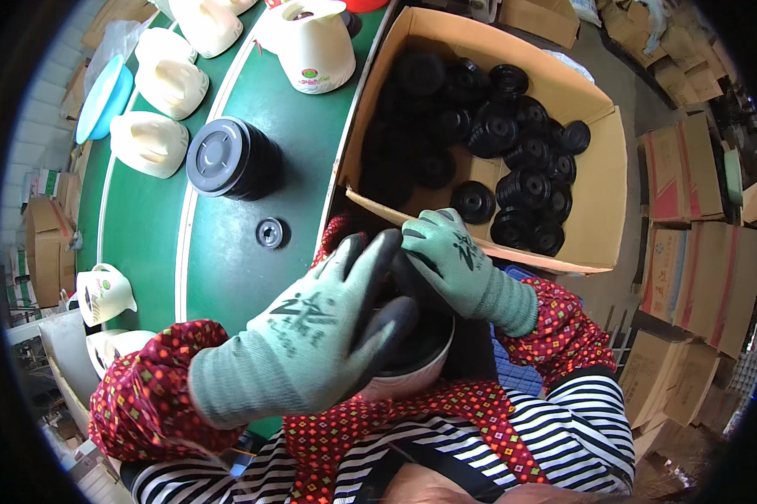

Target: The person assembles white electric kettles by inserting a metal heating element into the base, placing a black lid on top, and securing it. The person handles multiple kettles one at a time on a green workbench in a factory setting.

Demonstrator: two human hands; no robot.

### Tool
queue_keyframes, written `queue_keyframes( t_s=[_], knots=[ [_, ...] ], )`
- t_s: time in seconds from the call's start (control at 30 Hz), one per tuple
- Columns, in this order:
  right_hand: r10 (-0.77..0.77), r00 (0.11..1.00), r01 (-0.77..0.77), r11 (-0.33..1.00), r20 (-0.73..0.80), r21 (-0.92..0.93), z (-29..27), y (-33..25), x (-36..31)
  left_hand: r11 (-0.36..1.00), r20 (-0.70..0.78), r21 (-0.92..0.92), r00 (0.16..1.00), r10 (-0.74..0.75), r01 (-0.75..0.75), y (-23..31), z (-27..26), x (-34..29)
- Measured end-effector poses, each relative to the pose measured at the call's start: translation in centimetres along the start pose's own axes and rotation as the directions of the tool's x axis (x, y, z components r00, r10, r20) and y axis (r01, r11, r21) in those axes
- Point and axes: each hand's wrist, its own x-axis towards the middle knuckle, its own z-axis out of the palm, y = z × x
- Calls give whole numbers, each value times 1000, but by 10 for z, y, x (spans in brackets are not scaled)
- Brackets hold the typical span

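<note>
Both my hands wear green gloves with dark-coated palms and fingers. My left hand (311, 323) is over a round pale-walled vessel (408, 385) with a black top or inside, held close to my lap. Its fingers are stretched out and the thumb stands apart. My right hand (456, 256) is at the vessel's far right side, fingers bent; the dark glove blends with the black part, so what it grips is hidden. On the green table, a stack of black round lids (236, 160) stands left of a small black cap (269, 233).
A large open cardboard box (593, 197) with many black lids (530, 147) stands beyond my right hand. White plastic jugs (315, 55) and white covers (149, 144) line the green table (236, 281), near a blue dish (103, 99). Cartons (698, 286) are piled at right.
</note>
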Motion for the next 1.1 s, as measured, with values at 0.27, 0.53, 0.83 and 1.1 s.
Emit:
queue_keyframes(
  t_s=[0.27,0.53,0.83,1.1],
  knots=[
    [-56,992,58,998,-115,12,12,13,3,978,127,131,975,-181,164,-16,-4,24],
    [43,999,-36,946,15,-321,-31,-58,-8,984,-243,79,955,173,-159,-112,5,43],
    [54,954,139,791,295,-595,-45,-128,4,874,-229,-279,911,343,-399,-169,34,124],
    [207,883,55,845,420,-532,-63,-147,7,878,-424,173,771,475,-446,-100,1,70]
  ],
)
